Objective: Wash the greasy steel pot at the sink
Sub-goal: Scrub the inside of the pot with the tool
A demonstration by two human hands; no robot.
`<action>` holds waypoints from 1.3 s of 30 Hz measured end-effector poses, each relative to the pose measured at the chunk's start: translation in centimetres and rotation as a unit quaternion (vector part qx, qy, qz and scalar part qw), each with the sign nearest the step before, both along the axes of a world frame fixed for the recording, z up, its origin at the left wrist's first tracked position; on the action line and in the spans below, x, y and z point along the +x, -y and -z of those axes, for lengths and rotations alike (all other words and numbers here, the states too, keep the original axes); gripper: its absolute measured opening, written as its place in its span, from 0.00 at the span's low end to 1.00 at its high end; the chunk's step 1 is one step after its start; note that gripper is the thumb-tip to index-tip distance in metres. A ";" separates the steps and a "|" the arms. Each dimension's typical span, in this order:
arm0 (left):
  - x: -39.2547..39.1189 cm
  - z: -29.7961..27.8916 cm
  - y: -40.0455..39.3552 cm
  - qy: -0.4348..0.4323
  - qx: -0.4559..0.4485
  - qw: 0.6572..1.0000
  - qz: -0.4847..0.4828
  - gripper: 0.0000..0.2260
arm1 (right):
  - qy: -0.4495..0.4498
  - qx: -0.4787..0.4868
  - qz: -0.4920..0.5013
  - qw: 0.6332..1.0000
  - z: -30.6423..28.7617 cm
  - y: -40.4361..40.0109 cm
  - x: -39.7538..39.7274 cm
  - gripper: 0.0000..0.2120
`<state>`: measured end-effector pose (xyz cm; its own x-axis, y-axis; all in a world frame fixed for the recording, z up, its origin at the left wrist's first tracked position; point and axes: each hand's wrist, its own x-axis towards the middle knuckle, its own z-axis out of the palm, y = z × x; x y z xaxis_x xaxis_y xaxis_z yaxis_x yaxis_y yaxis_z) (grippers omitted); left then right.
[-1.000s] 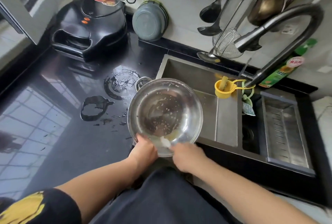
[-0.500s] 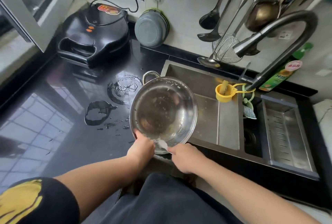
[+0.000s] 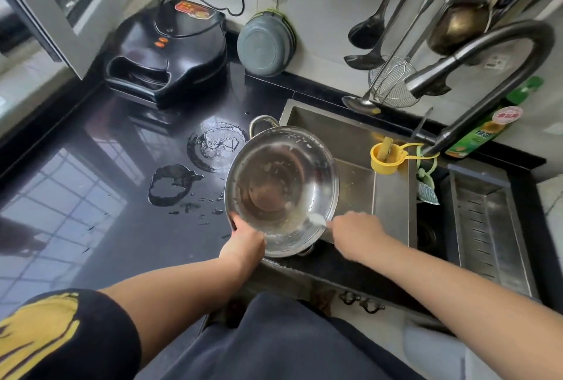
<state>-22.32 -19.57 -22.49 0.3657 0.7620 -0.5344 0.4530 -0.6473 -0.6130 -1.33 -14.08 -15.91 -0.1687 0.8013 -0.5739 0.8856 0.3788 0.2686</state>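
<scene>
Since a second ago I have tipped the pot (image 3: pixel 281 189) up over the sink (image 3: pixel 359 136) edge. My left hand (image 3: pixel 243 241) grips its near rim; my right hand (image 3: pixel 355 233), just right, pinches a white scrubber (image 3: pixel 318 220) against the inner wall.

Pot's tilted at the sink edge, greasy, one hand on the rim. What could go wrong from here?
1. The left hand grips the greasy steel pot only at its near rim; a slip would likely drop it onto the sink edge.
2. The right hand scrapes with a small white tool; pushing hard could twist the tilted pot loose.
3. Puddles already lie on the black counter; residue may spill there too.
</scene>
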 end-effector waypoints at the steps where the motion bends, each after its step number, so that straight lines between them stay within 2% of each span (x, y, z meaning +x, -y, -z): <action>1: 0.1 -0.1 -0.2 0.001 0.004 1.000 0.003 0.16 | 0.020 0.062 -0.016 0.998 -0.2 -0.8 0.9 0.25; 2: 0.2 -0.2 -0.5 0.000 0.002 1.000 0.008 0.16 | 0.028 0.103 -0.029 0.994 -0.4 -1.0 1.4 0.27; 4: 0.3 -0.3 -1.1 0.005 -0.015 1.000 0.007 0.16 | 0.005 0.103 -0.025 0.994 -0.5 0.6 1.3 0.27; 8: -0.6 -0.2 -1.7 -0.001 -0.013 0.999 0.045 0.16 | -0.099 -0.005 -0.001 0.995 0.4 6.7 0.6 0.30; 10: -1.0 -1.0 -1.9 0.003 -0.014 0.998 0.055 0.17 | -0.103 0.016 0.021 0.994 0.8 5.4 1.4 0.31; 13: -1.7 -2.5 -3.3 0.030 -0.026 0.998 0.051 0.17 | -0.061 0.063 0.048 0.995 1.0 0.9 2.8 0.33; 15: -2.4 -3.2 -4.5 0.054 -0.021 0.997 0.048 0.17 | -0.068 0.048 0.059 0.995 0.7 -0.1 2.6 0.32; 17: -3.4 -3.2 -5.5 0.077 -0.019 0.996 0.041 0.17 | -0.113 0.002 0.072 0.991 0.9 0.9 1.7 0.30; 19: -4.3 -3.0 -6.1 0.077 -0.028 0.996 0.014 0.15 | -0.162 -0.043 0.086 0.982 1.2 2.9 0.7 0.27; 22: -4.5 -1.9 -5.5 0.069 -0.018 0.995 -0.070 0.14 | -0.192 -0.061 0.079 0.976 1.3 3.1 -0.7 0.25; 24: -3.1 -0.6 -4.5 0.126 -0.039 0.988 -0.077 0.16 | -0.198 -0.065 0.062 0.976 1.5 3.1 -1.8 0.24; 27: -0.5 1.3 -2.3 0.298 -0.083 0.948 -0.081 0.12 | -0.208 -0.081 0.082 0.971 1.7 3.0 -2.7 0.23; 29: -0.5 2.9 -1.7 0.348 -0.066 0.932 -0.082 0.04 | -0.214 -0.098 0.093 0.968 1.7 2.8 -3.2 0.23; 30: -1.1 4.0 -1.6 0.353 -0.056 0.930 -0.080 0.03 | -0.209 -0.106 0.085 0.968 1.6 2.8 -3.3 0.23; 31: -1.7 4.9 -1.3 0.325 -0.064 0.939 -0.087 0.07 | -0.194 -0.114 0.068 0.972 1.3 2.7 -3.2 0.23; 33: -2.7 4.6 -0.8 0.266 -0.034 0.961 -0.066 0.09 | -0.130 -0.098 0.021 0.986 0.4 1.9 -2.3 0.22; 36: -3.8 3.7 -0.8 0.211 -0.027 0.976 -0.032 0.10 | -0.017 -0.001 -0.025 1.000 -0.3 -1.8 -0.3 0.21; 39: -3.6 2.2 -1.9 0.205 -0.072 0.976 -0.013 0.09 | 0.020 0.072 -0.056 0.996 -0.5 -2.8 0.6 0.25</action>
<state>-25.95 -17.70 -24.68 0.5528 0.7020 -0.4490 0.6591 -0.6980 -0.2800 -0.69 -11.32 -15.38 -0.2411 0.8535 -0.4620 0.8280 0.4292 0.3609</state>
